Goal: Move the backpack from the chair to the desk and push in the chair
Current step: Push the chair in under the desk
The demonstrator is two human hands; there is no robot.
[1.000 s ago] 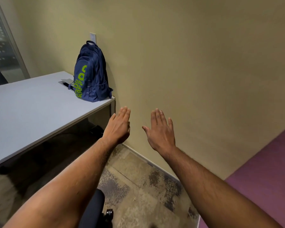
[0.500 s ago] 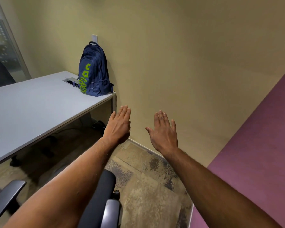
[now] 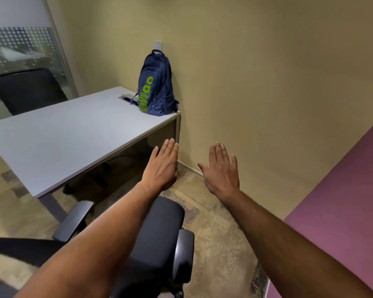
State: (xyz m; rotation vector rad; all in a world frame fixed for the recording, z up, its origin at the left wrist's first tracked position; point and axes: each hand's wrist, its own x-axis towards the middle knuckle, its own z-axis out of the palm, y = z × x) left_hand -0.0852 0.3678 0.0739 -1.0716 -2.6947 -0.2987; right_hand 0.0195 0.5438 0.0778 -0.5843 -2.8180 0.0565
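Backpack (image 3: 156,87): navy woven fabric, soft-sided, rounded top with a carry loop, lime-green lettering down its front panel. Stands upright at the far right corner of the desk (image 3: 63,143), at 12 o'clock from the hands, its back leaning against the wall (image 3: 267,82). Judged: first step of the task complete.

Desk: flat pale-grey top, matte and smooth, square-edged, on a thin metal frame; a small rectangular cable port (image 3: 127,98) lies just beside the backpack at its 9 o'clock.

Chair (image 3: 159,233): black office type, padded seat with rounded edges, two smooth grey curved armrests; sits near the desk's front edge at 6 o'clock of the view, not tucked under. Judged: pushing it in is the step in hand, not yet done.

Left hand (image 3: 162,168): flat, fingers together and extended, palm down, holding nothing, in the air above the chair.

Right hand (image 3: 222,171): flat, fingers slightly spread, empty, near the left hand at its 3 o'clock.

Next move, judged: bring both hands down onto the chair's armrests or back, then roll it toward 11 o'clock into the gap under the desk, watching that the armrests pass beneath the desk edge.

Floor (image 3: 213,233): short-pile carpet, mottled beige and grey.
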